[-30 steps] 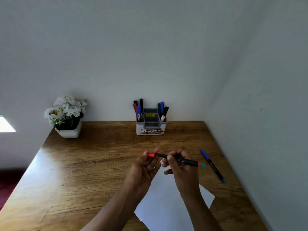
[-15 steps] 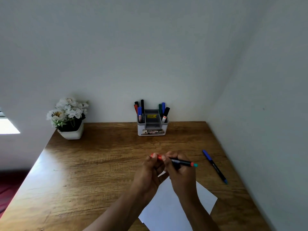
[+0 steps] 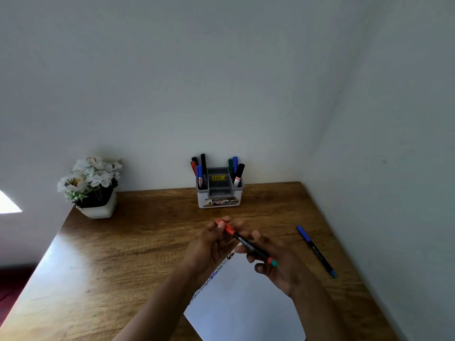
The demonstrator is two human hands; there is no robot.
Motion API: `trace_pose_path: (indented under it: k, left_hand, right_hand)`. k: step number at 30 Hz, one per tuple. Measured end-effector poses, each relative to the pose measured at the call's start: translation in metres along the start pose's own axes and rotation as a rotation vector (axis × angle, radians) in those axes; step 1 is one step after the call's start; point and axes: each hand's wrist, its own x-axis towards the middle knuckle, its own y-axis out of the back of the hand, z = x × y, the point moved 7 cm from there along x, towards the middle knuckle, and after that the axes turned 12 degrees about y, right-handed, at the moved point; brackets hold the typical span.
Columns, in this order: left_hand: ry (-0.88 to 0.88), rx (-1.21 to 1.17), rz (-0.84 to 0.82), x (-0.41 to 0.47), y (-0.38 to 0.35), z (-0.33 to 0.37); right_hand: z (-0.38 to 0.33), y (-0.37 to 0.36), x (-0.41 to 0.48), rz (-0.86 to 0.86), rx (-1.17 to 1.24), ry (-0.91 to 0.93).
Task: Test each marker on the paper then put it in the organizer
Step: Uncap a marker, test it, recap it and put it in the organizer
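Note:
A black marker (image 3: 247, 244) with a red cap slants over the white paper (image 3: 246, 303). My left hand (image 3: 209, 244) pinches the red cap end at the upper left. My right hand (image 3: 278, 264) grips the black barrel near its red and teal tail. Coloured scribbles run along the paper's left edge. The white and grey organizer (image 3: 219, 193) stands against the back wall with several markers upright in its side pockets. A blue-capped marker (image 3: 316, 251) lies on the table to the right of my hands.
A white pot of white flowers (image 3: 92, 185) sits at the table's back left corner. A wall runs close along the table's (image 3: 110, 254) right edge and another behind it.
The marker has swung from nearly level to slanting down to the right. My right hand has slid down toward its tail while my left stays on the cap.

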Motion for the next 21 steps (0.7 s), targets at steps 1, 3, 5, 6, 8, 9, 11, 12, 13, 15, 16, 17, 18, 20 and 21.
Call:
trace_pose_path:
  k: [1, 3, 5, 6, 8, 9, 11, 12, 13, 15, 16, 17, 18, 20, 21]
  left_hand:
    - [-0.015, 0.057, 0.005, 0.003, 0.000, 0.003]
    - [-0.098, 0.169, 0.070, 0.010, 0.003, 0.013]
    - [-0.224, 0.229, 0.229, 0.018, 0.016, 0.027]
    - [-0.264, 0.236, 0.331, 0.024, 0.025, 0.035]
    - [-0.308, 0.317, 0.498, 0.035, 0.039, 0.050]
    - [-0.331, 0.432, 0.551, 0.043, 0.043, 0.059]
    - [-0.400, 0.770, 0.603, 0.060, 0.047, 0.071]
    - [-0.414, 0.945, 0.609, 0.070, 0.048, 0.072]
    - [-0.394, 1.107, 0.621, 0.078, 0.050, 0.069]
    - [-0.350, 1.381, 0.671, 0.089, 0.054, 0.058]
    - [-0.345, 1.471, 0.689, 0.093, 0.055, 0.053]
    - [-0.350, 1.522, 0.708, 0.093, 0.054, 0.049]
    - [-0.354, 1.557, 0.722, 0.096, 0.055, 0.047]
    - [-0.345, 1.615, 0.731, 0.097, 0.058, 0.046]
    - [-0.339, 1.646, 0.730, 0.098, 0.060, 0.046]
  right_hand:
    - [0.000, -0.002, 0.003, -0.034, -0.066, -0.027]
    - [0.000, 0.000, 0.013, -0.046, -0.130, -0.077]
    - [-0.004, 0.006, 0.027, -0.017, -0.136, -0.076]
    - [-0.009, 0.010, 0.036, 0.018, -0.147, -0.051]
    - [-0.027, 0.022, 0.058, 0.134, -0.231, 0.052]
    - [-0.039, 0.030, 0.071, 0.199, -0.279, 0.131]
    - [-0.062, 0.041, 0.096, 0.299, -0.404, 0.311]
    - [-0.071, 0.045, 0.108, 0.335, -0.506, 0.387]
    - [-0.078, 0.047, 0.120, 0.358, -0.609, 0.438]
    - [-0.084, 0.047, 0.143, 0.382, -0.772, 0.483]
    - [-0.085, 0.046, 0.153, 0.386, -0.830, 0.492]
    - [-0.083, 0.045, 0.162, 0.388, -0.881, 0.497]
    - [-0.080, 0.046, 0.170, 0.390, -0.926, 0.492]
    - [-0.069, 0.045, 0.181, 0.370, -1.002, 0.463]
    - [-0.063, 0.044, 0.184, 0.350, -1.045, 0.452]
